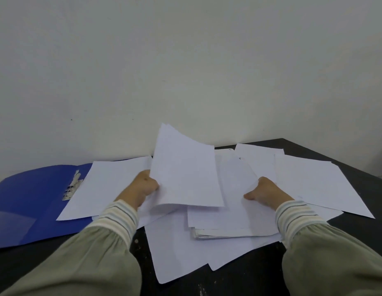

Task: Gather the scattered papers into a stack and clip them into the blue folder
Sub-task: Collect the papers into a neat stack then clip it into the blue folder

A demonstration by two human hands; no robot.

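Two olive sleeves with striped cuffs reached in from the near edge of the black table. Beyond them lay the scattered papers, overlapping loosely; their exact number could not be counted, though a small squared stack sat among them. One blue folder lay open flat, left of the papers, its single metal clip bare, with one loose sheet overlapping its right half. The left hand pinched a lifted sheet by its left edge, thumb clamped on top. The right hand, right of that sheet, rested on the papers; whether its hidden fingers gripped any could not be told.
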